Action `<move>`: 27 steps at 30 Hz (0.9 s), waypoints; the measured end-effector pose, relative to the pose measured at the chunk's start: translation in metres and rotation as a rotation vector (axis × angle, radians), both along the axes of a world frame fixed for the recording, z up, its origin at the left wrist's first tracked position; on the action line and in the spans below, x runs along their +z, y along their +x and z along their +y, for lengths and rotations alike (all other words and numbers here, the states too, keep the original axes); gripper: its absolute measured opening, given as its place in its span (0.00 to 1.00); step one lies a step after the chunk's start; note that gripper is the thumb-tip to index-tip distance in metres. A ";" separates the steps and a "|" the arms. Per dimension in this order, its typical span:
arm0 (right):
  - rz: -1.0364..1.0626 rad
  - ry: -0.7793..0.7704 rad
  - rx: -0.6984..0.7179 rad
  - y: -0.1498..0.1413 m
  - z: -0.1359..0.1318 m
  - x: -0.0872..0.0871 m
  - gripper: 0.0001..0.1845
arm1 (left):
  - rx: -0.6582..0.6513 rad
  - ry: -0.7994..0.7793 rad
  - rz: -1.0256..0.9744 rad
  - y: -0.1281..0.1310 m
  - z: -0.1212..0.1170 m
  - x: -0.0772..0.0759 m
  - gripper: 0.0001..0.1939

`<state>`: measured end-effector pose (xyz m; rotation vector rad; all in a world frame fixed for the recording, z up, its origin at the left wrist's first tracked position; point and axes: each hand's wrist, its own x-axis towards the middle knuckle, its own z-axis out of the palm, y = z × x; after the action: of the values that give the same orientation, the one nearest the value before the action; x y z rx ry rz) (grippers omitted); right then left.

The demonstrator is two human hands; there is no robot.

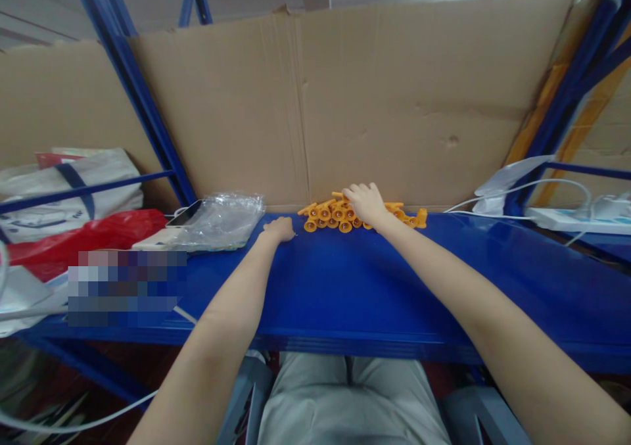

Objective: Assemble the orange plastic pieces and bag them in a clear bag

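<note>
Heaped orange, round-mouthed pieces

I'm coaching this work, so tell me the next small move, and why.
Perhaps use the right hand to lift one of the orange pieces gently: that hand is at the top of their stack, while the left hand sits apart from them.

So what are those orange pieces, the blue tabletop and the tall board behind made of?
The orange pieces look like moulded plastic, evenly coloured with a slight sheen. The blue tabletop seems to be painted metal, given its glossy reflections and ridged front edge. The tall board is probably matte cardboard, going by its brown colour, creases and dents.
</note>
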<state>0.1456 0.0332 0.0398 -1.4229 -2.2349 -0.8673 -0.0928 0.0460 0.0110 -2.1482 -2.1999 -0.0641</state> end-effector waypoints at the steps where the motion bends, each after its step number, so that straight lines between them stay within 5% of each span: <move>1: -0.010 -0.019 -0.013 -0.002 0.000 0.000 0.19 | -0.007 -0.013 0.009 0.002 -0.002 0.002 0.19; 14: 0.014 -0.148 0.032 -0.003 -0.003 -0.011 0.26 | -0.095 -0.089 0.089 0.020 -0.009 0.012 0.15; 22: 0.170 -0.155 -0.041 0.062 -0.022 0.005 0.31 | -0.092 -0.033 0.068 0.015 -0.010 0.013 0.19; 27: 0.278 -0.197 -0.212 0.111 -0.032 -0.005 0.34 | -0.002 -0.030 0.051 0.007 -0.009 0.010 0.26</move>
<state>0.2564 0.0010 0.0343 -1.7749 -2.0301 -0.4804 -0.0855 0.0371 0.0215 -2.1419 -2.1854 0.0233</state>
